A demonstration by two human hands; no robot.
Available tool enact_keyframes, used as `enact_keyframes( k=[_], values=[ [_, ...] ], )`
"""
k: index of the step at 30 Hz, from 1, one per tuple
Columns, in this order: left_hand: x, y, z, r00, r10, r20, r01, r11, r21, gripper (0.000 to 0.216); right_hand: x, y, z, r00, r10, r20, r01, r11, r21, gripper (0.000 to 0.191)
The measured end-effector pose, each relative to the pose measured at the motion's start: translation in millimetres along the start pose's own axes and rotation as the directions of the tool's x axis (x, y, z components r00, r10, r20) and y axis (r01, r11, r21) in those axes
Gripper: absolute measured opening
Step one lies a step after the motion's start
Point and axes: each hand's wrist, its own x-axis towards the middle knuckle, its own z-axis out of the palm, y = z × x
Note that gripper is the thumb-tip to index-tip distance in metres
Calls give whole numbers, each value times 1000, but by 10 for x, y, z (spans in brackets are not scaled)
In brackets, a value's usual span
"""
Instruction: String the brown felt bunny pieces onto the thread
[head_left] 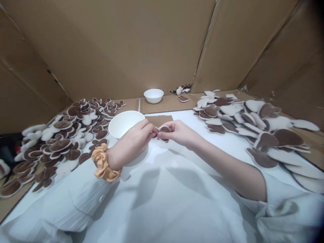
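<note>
A small brown plush piece with a pale edge (164, 129) is held between both hands over the white table (162, 175). My right hand (180, 133) pinches it between thumb and fingers. My left hand (138, 135), with an orange scrunchie (103, 163) at the wrist, has its fingertips closed on the piece's left side; the exact grip there is partly hidden. Just behind my left hand stands a large white bowl (124, 122), its inside not showing any contents. A brown cardboard piece (159, 119) lies beyond the hands.
Small brown and white plush pieces (60, 145) are heaped at the left. Larger ones (265, 131) pile up at the right. A smaller white bowl (153, 96) and a single brown piece (183, 99) sit at the back, before the cardboard walls (126, 44).
</note>
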Motion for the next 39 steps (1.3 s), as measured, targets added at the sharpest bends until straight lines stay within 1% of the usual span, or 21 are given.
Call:
enact_keyframes(
  k=[3, 5, 7, 10, 12, 14, 16, 17, 19, 21, 24, 27, 30, 33, 35, 36, 37, 38, 39],
  values=[
    [-8, -9, 3, 998, 46, 46, -48, 998, 43, 19, -24, -15, -4, 996, 7, 86, 6, 989, -150, 8],
    [-9, -19, 5, 997, 69, 43, -71, 996, 58, 19, -57, -32, 14, 991, 1, 131, 32, 968, -251, 7],
    [0, -39, -2, 998, 55, 22, -55, 998, 19, 19, -95, -49, 37, 991, -27, 133, 64, 958, -281, 6],
    [32, -96, -41, 999, -41, 17, 43, 989, -142, 17, -147, -94, 56, 986, -121, 114, 140, 972, -186, 26],
    [55, -140, -81, 991, -122, 59, 133, 953, -272, 16, -170, -143, 48, 969, -203, 141, 218, 971, -101, 34],
    [70, -168, -114, 978, -179, 104, 206, 901, -382, 19, -177, -192, 32, 946, -271, 175, 282, 959, -37, 34],
    [72, -168, -123, 974, -201, 107, 228, 864, -450, 21, -165, -218, 19, 941, -301, 155, 304, 953, 4, 26],
    [67, -156, -117, 975, -205, 88, 222, 861, -457, 21, -153, -218, 17, 947, -298, 122, 298, 954, 18, 21],
    [50, -115, -85, 977, -212, 30, 206, 890, -406, 17, -122, -195, 23, 963, -268, 18, 267, 963, 42, 13],
    [29, -64, -33, 976, -214, -27, 197, 934, -298, 13, -92, -156, 42, 968, -233, -90, 240, 967, 84, 14],
    [2, 4, 54, 973, -208, -95, 192, 968, -159, 12, -61, -106, 84, 960, -190, -207, 226, 960, 167, 18],
    [-13, 38, 134, 970, -191, -152, 178, 980, -90, 13, -43, -74, 130, 933, -130, -335, 201, 962, 187, 18],
    [-20, 21, 208, 974, -141, -180, 138, 990, -27, 12, -19, -35, 176, 887, -114, -447, 180, 978, 106, 18],
    [-25, -40, 275, 978, -57, -203, 71, 996, 63, 11, 37, 44, 173, 845, -203, -496, 224, 975, -18, 16],
    [-25, -87, 308, 974, 28, -224, 2, 991, 130, 12, 103, 127, 98, 814, -262, -519, 245, 964, -101, 14],
    [-23, -106, 317, 970, 84, -230, -46, 985, 167, 13, 144, 173, 34, 795, -266, -545, 228, 964, -138, 14],
    [-18, -122, 321, 963, 139, -232, -92, 975, 203, 16, 187, 217, -44, 752, -259, -606, 188, 966, -179, 14],
    [-11, -131, 319, 955, 187, -229, -132, 962, 238, 18, 230, 256, -129, 702, -216, -678, 117, 975, -189, 17],
    [-2, -135, 310, 949, 228, -218, -165, 947, 274, 20, 268, 283, -213, 663, -162, -730, 55, 984, -169, 18]
  ],
)
